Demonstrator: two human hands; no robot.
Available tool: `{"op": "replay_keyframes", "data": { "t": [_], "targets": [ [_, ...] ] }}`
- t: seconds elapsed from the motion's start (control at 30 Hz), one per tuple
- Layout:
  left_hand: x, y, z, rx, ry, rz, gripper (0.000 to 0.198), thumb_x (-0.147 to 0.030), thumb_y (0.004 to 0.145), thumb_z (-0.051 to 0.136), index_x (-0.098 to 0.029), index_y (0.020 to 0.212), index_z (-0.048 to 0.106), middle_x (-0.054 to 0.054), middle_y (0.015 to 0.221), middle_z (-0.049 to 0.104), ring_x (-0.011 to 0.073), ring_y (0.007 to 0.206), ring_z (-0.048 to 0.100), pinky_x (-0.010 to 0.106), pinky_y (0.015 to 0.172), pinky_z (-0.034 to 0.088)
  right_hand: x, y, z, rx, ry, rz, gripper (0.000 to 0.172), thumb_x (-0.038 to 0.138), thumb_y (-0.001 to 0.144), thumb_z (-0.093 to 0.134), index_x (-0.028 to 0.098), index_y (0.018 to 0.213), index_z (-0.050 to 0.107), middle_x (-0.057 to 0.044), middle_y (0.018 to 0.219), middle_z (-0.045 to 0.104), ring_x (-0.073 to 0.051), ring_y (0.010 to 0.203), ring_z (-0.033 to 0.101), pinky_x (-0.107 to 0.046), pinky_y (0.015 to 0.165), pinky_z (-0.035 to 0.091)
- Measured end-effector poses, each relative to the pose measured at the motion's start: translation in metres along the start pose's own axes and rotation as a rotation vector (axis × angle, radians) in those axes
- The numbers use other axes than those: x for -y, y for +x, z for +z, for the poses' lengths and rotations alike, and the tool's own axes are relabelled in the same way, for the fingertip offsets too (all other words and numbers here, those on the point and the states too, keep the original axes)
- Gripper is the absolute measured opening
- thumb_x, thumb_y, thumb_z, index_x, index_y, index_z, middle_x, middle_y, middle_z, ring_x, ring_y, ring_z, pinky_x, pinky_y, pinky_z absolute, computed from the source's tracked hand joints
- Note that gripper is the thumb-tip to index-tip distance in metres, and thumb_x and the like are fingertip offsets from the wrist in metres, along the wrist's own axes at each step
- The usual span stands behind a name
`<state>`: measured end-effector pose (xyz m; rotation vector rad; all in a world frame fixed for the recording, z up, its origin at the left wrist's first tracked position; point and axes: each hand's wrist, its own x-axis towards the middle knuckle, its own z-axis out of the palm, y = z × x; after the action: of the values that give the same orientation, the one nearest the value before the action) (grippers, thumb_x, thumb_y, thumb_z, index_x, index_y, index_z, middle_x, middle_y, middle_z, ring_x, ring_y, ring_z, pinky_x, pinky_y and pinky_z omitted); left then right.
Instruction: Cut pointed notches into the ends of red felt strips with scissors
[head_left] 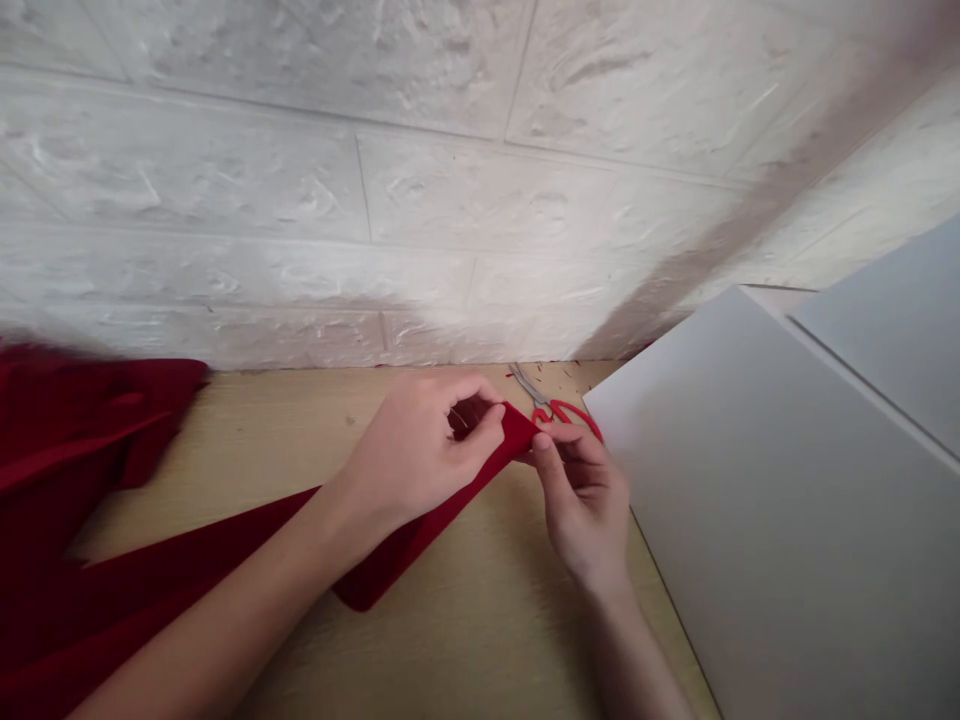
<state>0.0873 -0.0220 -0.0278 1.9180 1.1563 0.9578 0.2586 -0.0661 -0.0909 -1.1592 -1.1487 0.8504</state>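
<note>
A long dark red strip of cloth (420, 535) runs from the lower left to the middle of the head view, with one end raised between my hands. My left hand (420, 445) pinches its upper edge between thumb and forefinger. At the corner of that end, my right hand (581, 490) grips the cloth between thumb and fingers. Part of the strip is hidden behind my left hand and forearm. Just beyond my right hand lie scissors (559, 408) with red handles, their blades pointing toward the wall.
More dark red cloth (90, 430) is heaped at the left. The wooden tabletop (300, 420) meets a white brick-patterned wall (450, 190). A white cabinet or box (780, 500) stands close on the right. Small red scraps lie near the scissors.
</note>
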Motion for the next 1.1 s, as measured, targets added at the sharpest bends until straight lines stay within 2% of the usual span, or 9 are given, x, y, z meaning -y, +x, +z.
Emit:
{"op": "replay_keyframes", "data": {
  "t": [0.13,0.5,0.6,0.67,0.73,0.8,0.87,0.97,1.1],
  "targets": [
    [0.001,0.0,0.001,-0.005,-0.02,-0.023,0.015,-0.021,0.089,0.058,-0.021,0.079,0.069,-0.007,0.074,0.072,0.0065,0.063,0.064,0.017,0.056,0.047,-0.003,-0.002,0.001,-0.029,-0.025,-0.016,0.01,0.03,0.093,0.069,0.024,0.1,0.066,-0.001,0.088,0.073,-0.013,0.074,0.072,-0.027,0.073,0.063],
    [0.007,0.001,0.001,-0.02,-0.027,-0.008,0.016,-0.022,0.09,0.057,-0.021,0.082,0.071,-0.004,0.077,0.073,0.009,0.064,0.064,0.021,0.06,0.049,-0.005,0.0,-0.001,0.041,-0.131,-0.012,0.013,0.033,0.094,0.067,0.02,0.094,0.065,-0.003,0.086,0.072,-0.015,0.078,0.072,-0.029,0.074,0.06],
    [0.006,0.002,0.001,0.008,0.001,-0.012,0.017,-0.022,0.091,0.056,-0.02,0.083,0.071,-0.002,0.081,0.075,0.0106,0.067,0.066,0.022,0.061,0.05,-0.005,0.003,-0.002,0.056,-0.153,0.0,0.018,0.034,0.094,0.066,0.023,0.107,0.061,-0.002,0.087,0.072,-0.016,0.08,0.072,-0.03,0.075,0.06],
    [0.004,0.002,0.0,0.017,0.0,-0.012,0.018,-0.023,0.092,0.055,-0.021,0.086,0.072,-0.002,0.084,0.076,0.0113,0.07,0.067,0.022,0.062,0.051,-0.001,0.005,-0.006,0.073,-0.234,-0.014,0.027,0.036,0.095,0.063,0.025,0.119,0.058,-0.004,0.097,0.073,-0.018,0.086,0.072,-0.032,0.076,0.06],
    [0.003,0.002,-0.002,0.012,-0.003,-0.001,0.018,-0.024,0.092,0.055,-0.022,0.09,0.073,-0.002,0.087,0.076,0.0113,0.072,0.067,0.022,0.064,0.051,0.007,0.01,-0.011,0.101,-0.357,-0.077,0.028,0.037,0.099,0.057,0.026,0.124,0.059,-0.007,0.114,0.072,-0.02,0.101,0.07,-0.035,0.082,0.059],
    [0.003,0.002,-0.004,0.009,0.004,0.015,0.018,-0.022,0.092,0.055,-0.023,0.091,0.073,-0.003,0.089,0.076,0.0109,0.074,0.068,0.022,0.065,0.051,0.017,0.016,-0.016,0.125,-0.477,-0.176,0.026,0.037,0.103,0.048,0.027,0.122,0.062,-0.008,0.12,0.069,-0.021,0.109,0.067,-0.038,0.09,0.055],
    [0.002,0.001,-0.005,0.012,0.005,0.019,0.017,-0.021,0.091,0.056,-0.023,0.091,0.073,-0.004,0.089,0.076,0.0105,0.074,0.068,0.022,0.065,0.051,0.026,0.023,-0.02,0.132,-0.581,-0.29,0.027,0.035,0.105,0.043,0.026,0.118,0.065,-0.007,0.113,0.07,-0.021,0.105,0.066,-0.038,0.091,0.053],
    [0.003,0.001,-0.008,0.01,-0.009,0.002,0.017,-0.023,0.091,0.057,-0.022,0.091,0.074,-0.004,0.087,0.076,0.0104,0.07,0.067,0.022,0.064,0.051,0.032,0.029,-0.018,0.121,-0.631,-0.414,0.02,0.032,0.1,0.054,0.025,0.114,0.065,-0.006,0.103,0.07,-0.02,0.094,0.067,-0.035,0.084,0.055],
    [0.001,0.001,-0.011,0.01,-0.071,-0.025,0.018,-0.025,0.092,0.056,-0.023,0.09,0.073,-0.004,0.087,0.076,0.0101,0.071,0.068,0.021,0.063,0.051,0.026,0.025,-0.006,0.131,-0.578,-0.425,0.021,0.029,0.093,0.066,0.026,0.114,0.065,-0.005,0.103,0.071,-0.02,0.092,0.068,-0.036,0.084,0.057]
  ]
}}
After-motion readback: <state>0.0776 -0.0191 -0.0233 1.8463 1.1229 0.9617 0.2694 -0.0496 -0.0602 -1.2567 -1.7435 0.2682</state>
